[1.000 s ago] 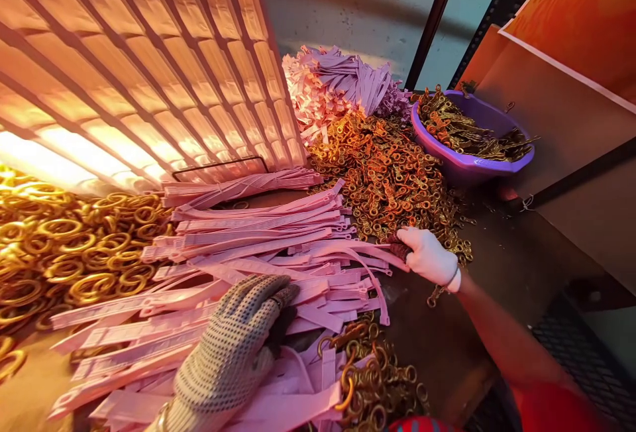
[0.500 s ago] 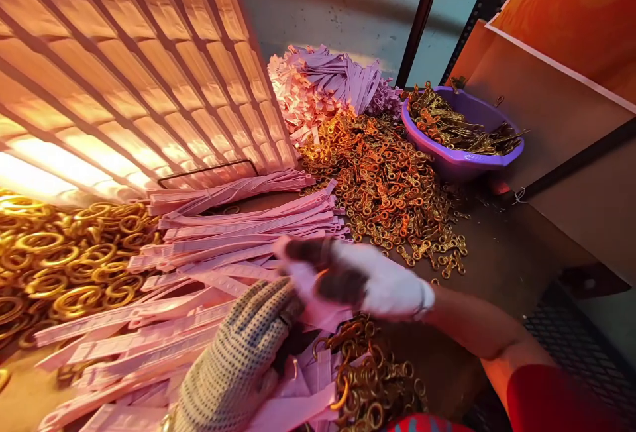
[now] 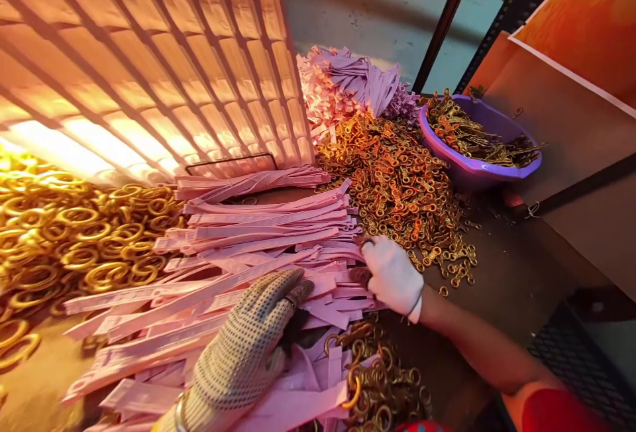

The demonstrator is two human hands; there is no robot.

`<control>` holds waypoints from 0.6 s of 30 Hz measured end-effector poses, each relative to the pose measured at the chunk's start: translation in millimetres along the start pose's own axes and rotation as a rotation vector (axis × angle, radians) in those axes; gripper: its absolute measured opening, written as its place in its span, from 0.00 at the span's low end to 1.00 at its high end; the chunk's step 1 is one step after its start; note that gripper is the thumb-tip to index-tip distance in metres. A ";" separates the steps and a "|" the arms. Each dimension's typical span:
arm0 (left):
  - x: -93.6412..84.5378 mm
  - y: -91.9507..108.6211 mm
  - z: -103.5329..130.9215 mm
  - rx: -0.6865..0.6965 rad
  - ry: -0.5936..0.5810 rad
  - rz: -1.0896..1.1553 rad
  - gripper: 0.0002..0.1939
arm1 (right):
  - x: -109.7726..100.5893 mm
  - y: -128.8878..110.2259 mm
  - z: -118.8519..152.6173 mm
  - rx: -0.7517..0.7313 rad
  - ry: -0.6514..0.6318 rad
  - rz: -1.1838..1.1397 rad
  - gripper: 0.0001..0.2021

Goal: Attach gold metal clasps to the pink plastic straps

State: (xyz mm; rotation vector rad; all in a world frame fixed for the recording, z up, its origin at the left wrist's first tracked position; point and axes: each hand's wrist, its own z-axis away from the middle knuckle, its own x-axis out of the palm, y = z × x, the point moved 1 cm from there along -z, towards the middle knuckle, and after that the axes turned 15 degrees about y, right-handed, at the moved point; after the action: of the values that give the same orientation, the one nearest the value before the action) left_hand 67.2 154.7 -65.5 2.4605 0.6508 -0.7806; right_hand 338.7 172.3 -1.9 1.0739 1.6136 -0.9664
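My left hand (image 3: 248,336), in a light dotted work glove, lies over a spread of pink straps (image 3: 209,296). Its fingers are stretched out close together; the thumb side is in shadow and partly hidden. My right hand (image 3: 392,276), in a white glove with dark fingertips, is at the right ends of the straps. The thumb and forefinger close around a pink strap end (image 3: 355,253), though the fingertips are partly hidden. Just below the hands, brassy metal clasps with rings (image 3: 390,385) hang off more pink straps.
Gold rings (image 3: 84,240) are heaped at left. Brassy swivel clasps (image 3: 397,180) are piled behind my right hand, beside a purple basin (image 3: 489,168) of metal pieces. A bundle of lilac straps (image 3: 365,81) lies farther back. A stack of wrapped packs (image 3: 199,67) rises at left.
My right hand has moved right, away from my left hand to the strap ends. The left hand stays over the straps. The view has shifted slightly left.
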 end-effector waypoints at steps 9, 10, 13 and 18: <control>-0.3 -0.5 5.2 -0.029 -0.020 -0.028 0.39 | 20.5 57.9 22.2 0.641 -0.046 -1.174 0.17; -0.5 -0.7 4.7 -0.021 -0.024 -0.026 0.39 | 19.1 58.2 22.3 0.675 -0.035 -1.214 0.18; -0.6 -0.9 3.0 -0.001 -0.028 -0.026 0.38 | 17.5 58.4 20.9 0.725 -0.015 -1.242 0.19; -0.8 -1.2 3.3 -0.010 -0.025 -0.020 0.37 | 24.3 62.9 17.7 0.627 0.012 -1.154 0.18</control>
State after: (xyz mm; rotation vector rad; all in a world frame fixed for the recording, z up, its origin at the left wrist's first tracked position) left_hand 64.6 153.5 -67.8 2.4346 0.6701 -0.8129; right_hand 398.6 180.2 -36.5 0.4094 1.9865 -2.3234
